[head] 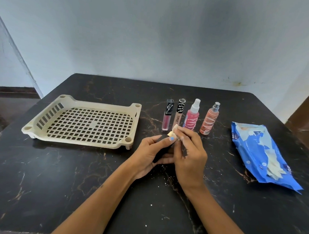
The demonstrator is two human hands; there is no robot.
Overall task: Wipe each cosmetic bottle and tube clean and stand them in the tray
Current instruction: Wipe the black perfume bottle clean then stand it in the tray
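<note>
The left hand (150,153) curls around a dark tube (163,150) with a gold band, thumb along one side and fingers wrapped behind it, holding it tilted above the black marble table (73,184); the right hand (190,158) pinches a small white wipe (176,130) between thumb and fingertips and presses it to the gold end of the tube; both hands sit just off the centre of the table, towards 3 o'clock.

Directly at 12 o'clock from the hands stands a row of four items, all upright on the table; from 9 towards 3 o'clock they are a dark-red lip gloss (167,115) with a black cap, a beige lip gloss (178,114) with a black-and-white cap, a pink spray bottle (191,116) with a white nozzle, and a peach spray bottle (209,120) with a silver nozzle; the bottles show pale streaks on their sides.

The beige slotted tray (45,117) lies at 10 o'clock from the hands, well apart from the row, with nothing standing in it; a blue pack of wipes (253,148) lies flat at 3 o'clock, near the table's edge.
</note>
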